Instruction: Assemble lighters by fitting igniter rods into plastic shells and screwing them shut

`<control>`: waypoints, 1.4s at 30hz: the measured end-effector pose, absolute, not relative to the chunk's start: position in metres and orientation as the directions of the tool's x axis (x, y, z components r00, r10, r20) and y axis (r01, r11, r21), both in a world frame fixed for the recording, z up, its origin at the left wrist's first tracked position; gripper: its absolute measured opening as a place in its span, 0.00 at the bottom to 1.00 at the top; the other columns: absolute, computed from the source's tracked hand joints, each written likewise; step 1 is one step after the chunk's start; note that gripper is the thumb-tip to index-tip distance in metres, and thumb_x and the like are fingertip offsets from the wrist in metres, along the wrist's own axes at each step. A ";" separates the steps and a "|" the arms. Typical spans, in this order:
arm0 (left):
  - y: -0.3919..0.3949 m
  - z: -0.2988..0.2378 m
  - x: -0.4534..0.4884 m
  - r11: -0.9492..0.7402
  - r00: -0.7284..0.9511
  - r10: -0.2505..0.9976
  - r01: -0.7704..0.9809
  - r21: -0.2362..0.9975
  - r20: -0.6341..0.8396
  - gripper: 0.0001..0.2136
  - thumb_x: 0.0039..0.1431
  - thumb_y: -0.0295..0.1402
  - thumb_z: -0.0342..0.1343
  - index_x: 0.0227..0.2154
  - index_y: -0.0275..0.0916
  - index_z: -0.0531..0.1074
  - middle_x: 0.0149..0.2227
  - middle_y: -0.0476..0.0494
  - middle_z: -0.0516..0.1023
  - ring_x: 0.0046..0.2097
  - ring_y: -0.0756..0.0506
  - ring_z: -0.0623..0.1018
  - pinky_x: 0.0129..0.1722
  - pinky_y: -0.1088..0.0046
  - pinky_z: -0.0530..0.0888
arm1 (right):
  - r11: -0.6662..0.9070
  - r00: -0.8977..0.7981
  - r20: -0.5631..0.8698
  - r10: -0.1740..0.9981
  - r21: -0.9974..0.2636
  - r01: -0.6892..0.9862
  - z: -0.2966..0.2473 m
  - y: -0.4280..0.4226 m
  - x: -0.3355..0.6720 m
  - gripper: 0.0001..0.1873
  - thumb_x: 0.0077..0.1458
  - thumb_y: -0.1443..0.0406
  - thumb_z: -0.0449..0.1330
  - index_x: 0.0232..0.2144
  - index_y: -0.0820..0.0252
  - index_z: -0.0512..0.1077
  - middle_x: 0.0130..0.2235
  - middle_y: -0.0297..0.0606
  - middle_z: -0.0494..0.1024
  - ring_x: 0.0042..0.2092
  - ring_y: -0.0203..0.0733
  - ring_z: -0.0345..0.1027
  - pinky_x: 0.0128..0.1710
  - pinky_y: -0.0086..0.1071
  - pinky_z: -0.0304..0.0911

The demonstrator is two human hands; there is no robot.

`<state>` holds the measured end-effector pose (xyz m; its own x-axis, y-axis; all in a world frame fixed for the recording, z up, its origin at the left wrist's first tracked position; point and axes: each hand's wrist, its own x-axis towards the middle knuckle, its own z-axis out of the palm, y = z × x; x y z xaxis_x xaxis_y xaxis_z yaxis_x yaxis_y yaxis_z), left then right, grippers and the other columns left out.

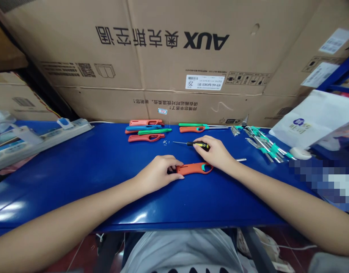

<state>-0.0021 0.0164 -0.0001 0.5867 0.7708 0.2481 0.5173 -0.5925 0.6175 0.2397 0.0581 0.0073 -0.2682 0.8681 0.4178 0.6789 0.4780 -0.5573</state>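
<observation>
Between the thumb and fingertips of the left hand (157, 175), I see one end of a smooth orange lighter (193, 168) pinched, its looped end just beside the right hand (214, 152), whose fingers curl round a thin-shafted, black-and-yellow screwdriver (190, 143). Past the right wrist a shiny rod (241, 160) shows over the glossy blue table (180, 201), though I can't tell where it begins.

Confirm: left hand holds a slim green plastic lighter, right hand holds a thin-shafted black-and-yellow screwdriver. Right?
Wrong colour: the slim plastic lighter in the left hand is orange, as the head view shows. The right hand does hold the thin-shafted black-and-yellow screwdriver.
</observation>
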 end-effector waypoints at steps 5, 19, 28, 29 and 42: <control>0.014 -0.005 0.001 -0.592 0.575 0.772 0.497 0.634 0.271 0.15 0.55 0.34 0.70 0.46 0.37 0.81 0.37 0.43 0.82 0.35 0.46 0.80 0.37 0.70 0.77 | 0.433 -0.245 0.371 0.895 -0.596 0.677 0.008 0.072 0.233 0.12 0.59 0.62 0.59 0.41 0.59 0.80 0.42 0.42 0.83 0.41 0.45 0.76 0.44 0.38 0.68; 0.010 -0.009 0.005 -0.692 0.660 0.679 0.426 0.583 0.323 0.17 0.58 0.36 0.68 0.50 0.36 0.80 0.42 0.40 0.83 0.44 0.43 0.80 0.46 0.67 0.77 | 0.179 0.096 0.181 0.979 -0.983 0.036 0.038 0.058 0.229 0.11 0.49 0.58 0.67 0.31 0.59 0.75 0.21 0.27 0.63 0.22 0.32 0.53 0.19 0.28 0.50; 0.009 -0.019 0.007 -0.802 0.714 0.551 0.308 0.512 0.433 0.17 0.59 0.38 0.66 0.49 0.35 0.80 0.43 0.39 0.82 0.46 0.43 0.79 0.49 0.67 0.77 | 0.025 0.147 -0.042 0.988 -0.905 -0.425 0.038 0.035 0.225 0.15 0.46 0.57 0.71 0.27 0.59 0.70 0.25 0.27 0.66 0.19 0.26 0.53 0.14 0.22 0.50; 0.011 -0.019 0.007 -0.815 0.720 0.535 0.300 0.497 0.443 0.18 0.60 0.38 0.66 0.49 0.34 0.79 0.43 0.39 0.82 0.46 0.43 0.79 0.49 0.67 0.77 | 0.017 0.146 -0.053 0.988 -0.897 -0.441 0.036 0.034 0.225 0.17 0.45 0.56 0.71 0.26 0.59 0.70 0.26 0.27 0.69 0.19 0.25 0.53 0.14 0.22 0.51; 0.009 0.001 0.003 -0.660 0.515 0.714 0.266 0.703 0.475 0.13 0.57 0.35 0.69 0.45 0.37 0.81 0.41 0.42 0.84 0.39 0.48 0.82 0.42 0.73 0.79 | 0.003 0.064 -0.029 0.998 -0.897 -0.442 0.033 0.033 0.225 0.21 0.55 0.49 0.67 0.27 0.60 0.68 0.26 0.31 0.74 0.14 0.22 0.47 0.10 0.21 0.48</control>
<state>0.0026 0.0088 0.0014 0.5145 0.7138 0.4752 0.2665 -0.6598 0.7026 0.2250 0.0325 0.0328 0.0641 0.9975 -0.0286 -0.4422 0.0027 -0.8969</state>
